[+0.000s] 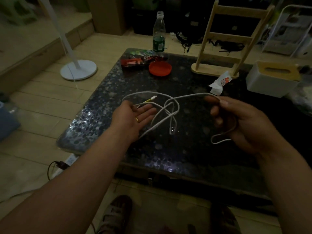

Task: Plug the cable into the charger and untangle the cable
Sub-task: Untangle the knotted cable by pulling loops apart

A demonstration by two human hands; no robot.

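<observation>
A white cable (170, 107) hangs tangled in several loops over the dark pebble-patterned table (168, 149). Its plug end with a yellow collar (150, 99) points up and to the right, just above my left hand. My left hand (135, 115) is palm up with straight fingers, and a strand of the cable lies across them. My right hand (239, 120) grips the cable's other stretch with curled fingers; a small loop hangs below it. No charger shows in the head view.
At the table's back stand a plastic bottle (158, 34), a red lid (160, 68), a snack wrapper (135, 61), a wooden rack (224, 48) and a white tissue box (271, 78). A power strip (67, 164) lies on the floor left, near a lamp base (78, 70).
</observation>
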